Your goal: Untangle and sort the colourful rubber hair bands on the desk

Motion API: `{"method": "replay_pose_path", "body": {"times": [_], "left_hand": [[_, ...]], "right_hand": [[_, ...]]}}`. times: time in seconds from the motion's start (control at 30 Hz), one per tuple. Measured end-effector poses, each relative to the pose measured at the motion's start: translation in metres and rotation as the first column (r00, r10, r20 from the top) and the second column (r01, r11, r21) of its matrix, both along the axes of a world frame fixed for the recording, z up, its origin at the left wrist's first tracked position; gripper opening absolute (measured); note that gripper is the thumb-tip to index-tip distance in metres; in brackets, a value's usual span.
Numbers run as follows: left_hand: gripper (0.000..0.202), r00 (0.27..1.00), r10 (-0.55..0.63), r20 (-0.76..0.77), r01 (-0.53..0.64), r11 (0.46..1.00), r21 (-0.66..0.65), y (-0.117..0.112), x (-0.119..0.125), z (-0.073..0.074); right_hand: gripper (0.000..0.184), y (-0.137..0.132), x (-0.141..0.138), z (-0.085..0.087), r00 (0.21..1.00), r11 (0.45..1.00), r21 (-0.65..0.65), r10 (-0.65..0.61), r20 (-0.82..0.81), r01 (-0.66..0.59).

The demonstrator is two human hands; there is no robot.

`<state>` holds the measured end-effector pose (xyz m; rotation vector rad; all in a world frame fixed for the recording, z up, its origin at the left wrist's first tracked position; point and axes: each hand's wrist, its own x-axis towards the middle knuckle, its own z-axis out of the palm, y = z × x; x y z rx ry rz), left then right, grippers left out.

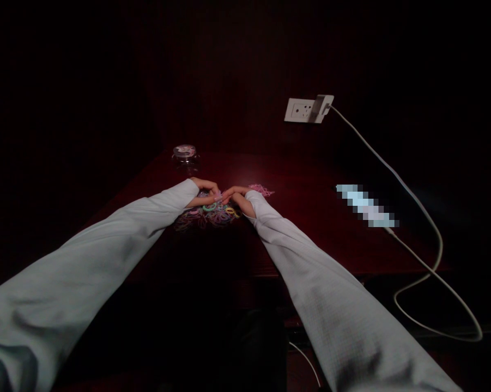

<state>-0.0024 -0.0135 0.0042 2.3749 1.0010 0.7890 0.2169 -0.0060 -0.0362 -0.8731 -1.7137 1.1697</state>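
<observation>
L hand [205,185] pinches pink band [218,196] over pile [219,216], R hand [241,196] touching, grip can't tell; prob. light, soft, stretchy, best held @ edge.

Matt cloth sleeves [114,239], glossy table [310,228]

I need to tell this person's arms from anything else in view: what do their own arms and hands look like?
Both arms wear long, loose, pale grey sleeves, creased and reaching about the wrists. The left sleeve looks plain; the right sleeve shows a fine woven texture. The left hand and right hand wear no gloves.
</observation>
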Motion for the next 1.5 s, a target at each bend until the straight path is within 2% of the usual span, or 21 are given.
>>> {"method": "replay_pose_path", "body": {"times": [0.33,0.63,0.83,1.0,1.1,1.2,1.3,1.4,1.5], "left_hand": [[0.042,0.998,-0.052,-0.027,0.052,0.999,-0.004,0.011,-0.004,-0.01],[0.042,0.987,-0.153,-0.044,0.157,0.98,0.126,0.015,-0.007,-0.008],[0.042,0.989,-0.138,-0.053,0.144,0.977,0.155,0.015,-0.008,-0.007],[0.038,0.991,-0.128,-0.048,0.135,0.97,0.201,0.016,-0.008,-0.006],[0.032,0.987,-0.147,-0.068,0.159,0.961,0.226,0.017,-0.007,-0.005],[0.024,0.983,-0.146,-0.113,0.171,0.951,0.259,0.015,-0.005,-0.004],[0.021,0.982,-0.147,-0.117,0.175,0.941,0.29,0.011,-0.002,-0.002],[0.02,0.979,-0.164,-0.123,0.195,0.931,0.309,0.008,0.0,0.0],[0.019,0.968,-0.178,-0.179,0.228,0.92,0.319,0.007,0.001,0.001]], "right_hand": [[0.025,-0.01,-0.004,0.013,1.0,1.0,-0.006,0.0,0.017,0.0],[0.022,-0.005,-0.004,0.006,0.998,0.998,0.061,-0.018,0.055,0.015],[0.02,-0.006,-0.004,0.007,0.997,0.998,0.065,-0.015,0.071,0.01],[0.015,-0.005,-0.005,0.005,0.995,0.996,0.053,-0.079,0.068,0.075],[0.012,-0.002,-0.005,0.001,0.99,0.987,0.124,-0.116,0.083,0.105],[0.01,-0.001,-0.004,0.0,0.977,0.942,0.291,-0.199,0.081,0.168],[0.013,-0.003,-0.004,0.001,0.954,0.857,0.472,-0.285,0.097,0.208],[0.02,-0.008,-0.004,0.002,0.934,0.784,0.614,-0.282,0.22,0.093],[0.027,-0.013,-0.004,0.002,0.895,0.72,0.694,-0.285,0.343,-0.036]]}}
